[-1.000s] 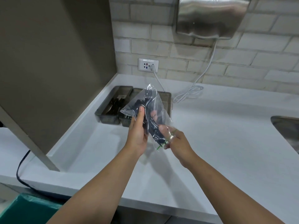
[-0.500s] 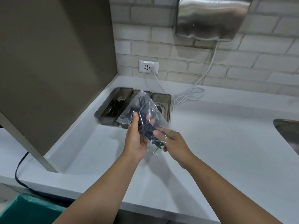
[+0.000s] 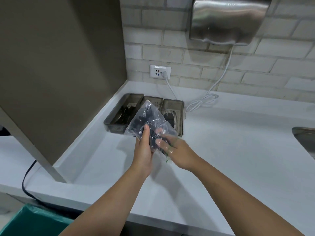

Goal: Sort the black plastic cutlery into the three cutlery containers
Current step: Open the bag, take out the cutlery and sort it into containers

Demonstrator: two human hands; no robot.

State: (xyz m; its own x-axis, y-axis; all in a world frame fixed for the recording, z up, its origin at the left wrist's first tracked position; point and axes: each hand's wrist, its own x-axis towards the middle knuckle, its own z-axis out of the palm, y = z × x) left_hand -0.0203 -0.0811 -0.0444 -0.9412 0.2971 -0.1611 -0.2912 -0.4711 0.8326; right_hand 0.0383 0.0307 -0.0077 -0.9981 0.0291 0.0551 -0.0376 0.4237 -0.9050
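My left hand has its fingers wrapped around the clear plastic bag of black plastic cutlery, thumb pressed on its near face, while my right hand reaches into the bag's mouth, fingers narrowly curled among the handles, though I cannot tell exactly which piece they pinch. On the head view the bag hangs above the white counter, and at twelve o'clock just behind it the three cutlery containers sit side by side, dark pieces already lying in them.
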